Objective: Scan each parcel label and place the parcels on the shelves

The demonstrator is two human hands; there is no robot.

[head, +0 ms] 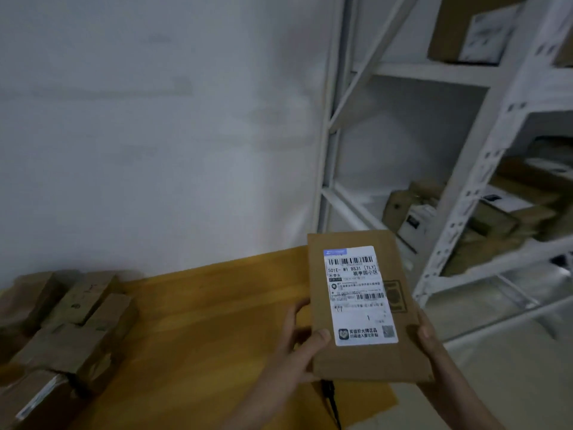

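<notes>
Parcel (pixel 366 305): flat brown cardboard, held up in front of us with its label (pixel 356 294) facing the camera. We see the white label covers most of the upper face; barcodes near its top and middle, a small square code at lower right, print otherwise too fine to read fully.

Left hand (pixel 302 346) grips the parcel's lower left edge, thumb laid over the front face, fingers curled behind. Right hand (pixel 429 342) holds the lower right edge, thumb on the front; we cannot see its fingers behind the box.

Parcel sits in the air over the right end of the yellow wooden table (pixel 201 321), not touching it. A dark cable-like item (pixel 330 398) shows just below the parcel's bottom edge; we cannot tell what it is.

At the table's left end, a heap of brown parcels (pixel 62 333), stacked loosely, blurred.

To the right, white metal shelves (pixel 449 212). We note several boxes on the middle shelf (pixel 412 209), more in the next bay at far right, and one large box (pixel 471 29) on the upper shelf. Pale wall (pixel 155 135) behind the table.
</notes>
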